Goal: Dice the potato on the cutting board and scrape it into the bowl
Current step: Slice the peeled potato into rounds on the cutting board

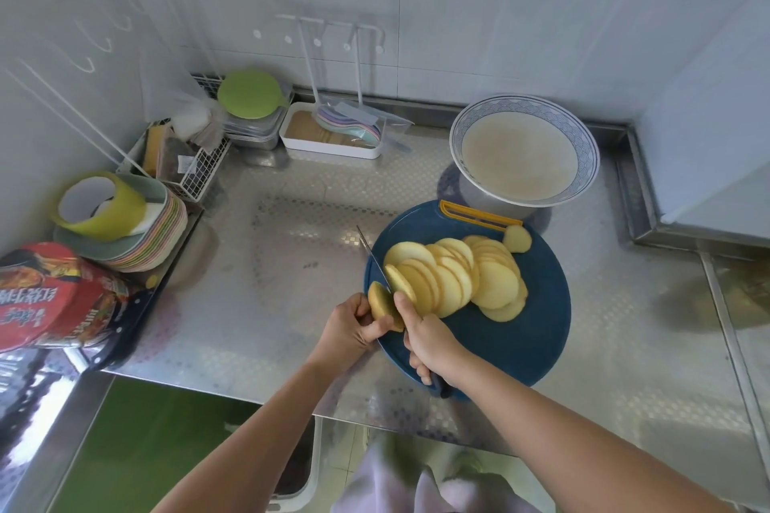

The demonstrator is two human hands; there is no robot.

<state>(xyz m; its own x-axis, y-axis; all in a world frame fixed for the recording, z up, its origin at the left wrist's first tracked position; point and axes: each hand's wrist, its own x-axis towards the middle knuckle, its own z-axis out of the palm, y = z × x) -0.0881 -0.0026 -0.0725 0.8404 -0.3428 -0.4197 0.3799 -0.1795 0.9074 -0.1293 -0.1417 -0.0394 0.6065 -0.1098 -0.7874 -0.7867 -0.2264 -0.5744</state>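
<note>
On the round blue cutting board (521,337), at the right of the steel surface (291,262), I see the potato mostly cut into thin rounds. The slices (458,279) are pale yellow with a slightly darker edge. They lie overlapped in a leaning row that runs from the board's left edge toward its far side. One small end slice (517,238) lies apart, near the yellow-orange handle (475,216) at the board's far rim. None of it is diced yet.

My left hand (348,327) pinches the uncut end of the potato (381,300), a stub with tan skin, at the board's left edge, fingers curled round it. My right hand (429,339) is wrapped round the knife's dark handle, with one finger stretched forward along the top toward the stub. The knife (373,258) has a thin blade that stands between the stub and the nearest slice, and its tip pokes out past the board over the surface.

The bowl (583,137), white with a blue patterned rim, stands just beyond the board, touching or nearly so. Its inside looks pale beige, and I cannot tell whether that is liquid.

Farther left sit a stack of coloured plates (166,237), a red packet (50,296) and a white tray (329,146).
</note>
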